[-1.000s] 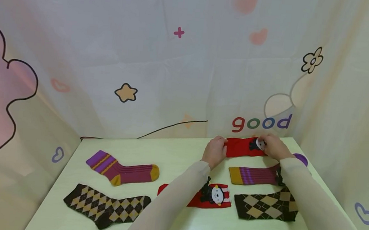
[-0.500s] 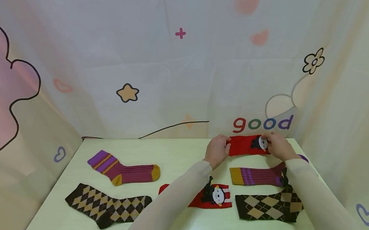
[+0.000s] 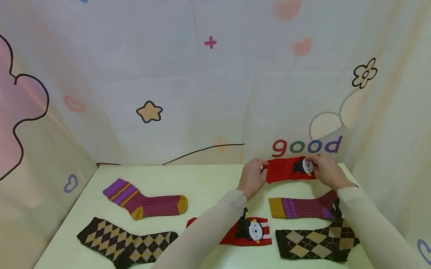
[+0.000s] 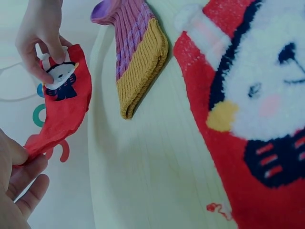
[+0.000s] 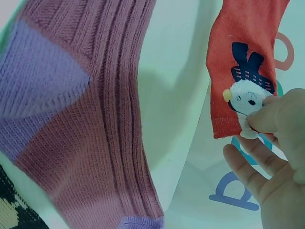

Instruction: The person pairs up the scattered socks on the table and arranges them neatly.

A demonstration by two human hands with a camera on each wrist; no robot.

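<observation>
A red sock (image 3: 282, 170) with a white-faced animal figure is stretched between my two hands at the back right of the table. My left hand (image 3: 253, 177) pinches its left end, and my right hand (image 3: 328, 172) pinches the end near the animal face. In the left wrist view the red sock (image 4: 71, 105) sags between the hands. The right wrist view shows thumb and fingers on the white figure of the sock (image 5: 243, 71). A second red sock (image 3: 247, 232) with the same figure lies on the table, partly behind my left sleeve.
Just in front of my right hand lies a maroon sock (image 3: 301, 209) with a mustard cuff; an argyle sock (image 3: 315, 241) is nearer. On the left are another maroon sock (image 3: 149, 203) and another argyle sock (image 3: 127, 243). A printed curtain (image 3: 189, 77) hangs behind the table (image 3: 211, 193).
Both hands keep hold of the red sock. The right hand has shifted slightly right and the sock's right end has risen a little. The other socks stay in place.
</observation>
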